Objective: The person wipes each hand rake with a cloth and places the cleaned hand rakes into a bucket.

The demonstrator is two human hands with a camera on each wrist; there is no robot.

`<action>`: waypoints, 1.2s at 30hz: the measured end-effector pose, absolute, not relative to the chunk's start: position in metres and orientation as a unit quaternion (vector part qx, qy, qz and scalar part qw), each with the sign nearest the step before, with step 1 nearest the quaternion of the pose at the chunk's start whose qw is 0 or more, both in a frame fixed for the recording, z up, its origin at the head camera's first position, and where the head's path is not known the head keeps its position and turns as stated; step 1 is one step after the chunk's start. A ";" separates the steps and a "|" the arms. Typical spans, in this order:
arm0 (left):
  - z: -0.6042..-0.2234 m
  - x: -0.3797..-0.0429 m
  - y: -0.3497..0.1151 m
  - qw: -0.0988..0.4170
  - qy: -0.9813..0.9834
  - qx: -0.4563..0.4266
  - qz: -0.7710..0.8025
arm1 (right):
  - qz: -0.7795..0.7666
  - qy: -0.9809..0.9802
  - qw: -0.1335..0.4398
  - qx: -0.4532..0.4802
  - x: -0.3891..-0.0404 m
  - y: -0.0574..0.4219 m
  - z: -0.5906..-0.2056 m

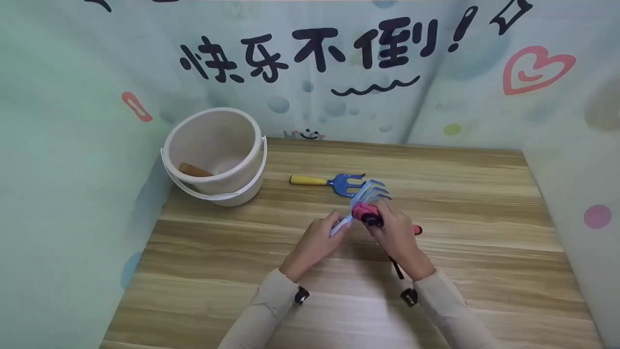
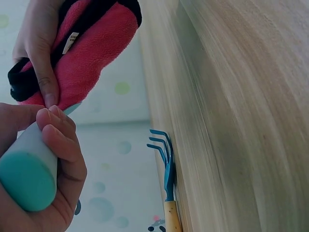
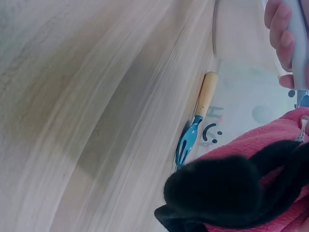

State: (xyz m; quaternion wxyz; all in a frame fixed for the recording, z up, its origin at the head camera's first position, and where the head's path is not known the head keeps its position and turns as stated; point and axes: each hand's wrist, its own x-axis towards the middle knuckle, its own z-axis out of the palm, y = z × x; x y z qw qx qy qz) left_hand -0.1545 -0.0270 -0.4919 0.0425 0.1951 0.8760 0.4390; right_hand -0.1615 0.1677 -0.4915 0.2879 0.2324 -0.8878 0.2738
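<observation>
My left hand point(image 1: 316, 238) grips a small hand rake point(image 1: 359, 198) by its pale handle, which ends in a teal cap point(image 2: 27, 181) in the left wrist view. The rake's light blue tines point away from me over the table. A pink-red cloth point(image 2: 99, 55) with black edging is bunched in my right hand point(image 1: 401, 236). Thumb and fingers press the cloth round the rake's neck, just beyond the left fingertips, and partly hide it. Just behind the tines lies a second, blue hand fork point(image 1: 343, 185) with a yellow wooden handle point(image 3: 207, 92).
A white bucket point(image 1: 247, 189) stands at the back left, its carry handle lowered at the front. Inside it shows a brown wooden handle point(image 1: 194, 170). Printed cloth walls point(image 1: 465, 106) enclose the wood-grain table point(image 1: 484, 203) at the back and sides.
</observation>
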 end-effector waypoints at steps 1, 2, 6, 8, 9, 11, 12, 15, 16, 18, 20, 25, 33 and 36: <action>-0.492 -0.155 -0.027 0.046 0.875 0.195 0.441 | 0.275 -0.887 0.290 0.230 -0.162 0.168 -0.492; -0.492 -0.154 -0.027 0.050 0.874 0.194 0.443 | 0.275 -0.888 0.290 0.228 -0.162 0.168 -0.491; -0.491 -0.154 -0.027 0.060 0.868 0.193 0.454 | 0.277 -0.888 0.293 0.221 -0.162 0.168 -0.491; -0.492 -0.154 -0.027 0.065 0.864 0.192 0.460 | 0.278 -0.888 0.298 0.216 -0.163 0.169 -0.491; -0.492 -0.154 -0.027 0.068 0.862 0.192 0.464 | 0.278 -0.888 0.300 0.212 -0.163 0.169 -0.491; -0.492 -0.154 -0.027 0.074 0.859 0.190 0.469 | 0.279 -0.887 0.306 0.202 -0.163 0.170 -0.491; -0.492 -0.154 -0.027 0.077 0.858 0.190 0.471 | 0.280 -0.887 0.308 0.198 -0.164 0.171 -0.491; -0.492 -0.153 -0.028 0.085 0.854 0.188 0.477 | 0.278 -0.891 0.309 0.181 -0.164 0.173 -0.490; -0.492 -0.152 -0.028 0.084 0.854 0.190 0.478 | 0.277 -0.893 0.309 0.175 -0.165 0.174 -0.490; -0.492 -0.151 -0.028 0.084 0.852 0.193 0.480 | 0.272 -0.896 0.310 0.164 -0.165 0.175 -0.489; -0.491 -0.150 -0.028 0.086 0.851 0.195 0.480 | 0.263 -0.898 0.318 0.154 -0.167 0.177 -0.489; -0.491 -0.148 -0.026 0.080 0.851 0.202 0.478 | 0.251 -0.896 0.339 0.139 -0.169 0.178 -0.491; -0.491 -0.148 -0.023 0.081 0.853 0.200 0.475 | 0.232 -0.893 0.360 0.135 -0.172 0.178 -0.494; -0.492 -0.148 -0.024 0.085 0.859 0.194 0.466 | 0.216 -0.892 0.373 0.138 -0.173 0.179 -0.496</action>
